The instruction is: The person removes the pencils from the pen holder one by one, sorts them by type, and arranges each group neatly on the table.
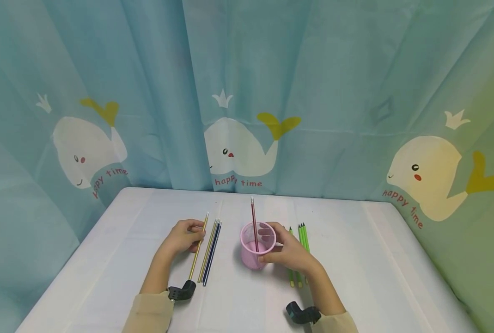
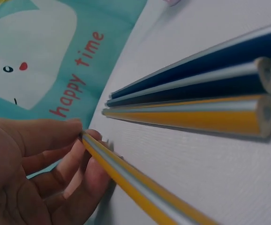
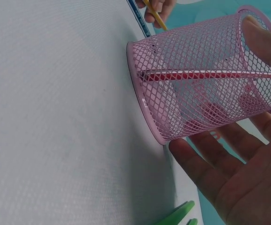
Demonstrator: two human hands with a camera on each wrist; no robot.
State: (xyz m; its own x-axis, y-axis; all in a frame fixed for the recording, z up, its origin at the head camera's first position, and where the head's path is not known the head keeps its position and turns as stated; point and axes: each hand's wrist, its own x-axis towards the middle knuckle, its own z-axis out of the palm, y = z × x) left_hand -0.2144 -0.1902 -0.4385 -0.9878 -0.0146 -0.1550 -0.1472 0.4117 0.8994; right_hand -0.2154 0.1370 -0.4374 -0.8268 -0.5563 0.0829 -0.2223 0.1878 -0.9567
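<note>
My left hand (image 1: pixel 183 237) pinches a yellow striped pencil (image 2: pixel 130 179) between thumb and fingers, holding it slanted over the table. Just to its right lie another yellow pencil (image 2: pixel 186 118) and dark blue pencils (image 1: pixel 212 253), roughly side by side. In the middle stands a pink mesh pen cup (image 1: pixel 251 262) with one dark red pencil (image 1: pixel 253 217) leaning in it. My right hand (image 1: pixel 291 252) grips this cup from the right, thumb on the near side and fingers round the far side. In the right wrist view the red pencil shows through the mesh.
Several green pencils (image 1: pixel 304 237) lie right of the cup, partly hidden behind my right hand and forearm. The white table (image 1: pixel 371 263) ends at the back against a blue curtain (image 1: pixel 338 92) printed with whales. Dark wrist cameras (image 1: pixel 183 291) sit on both wrists.
</note>
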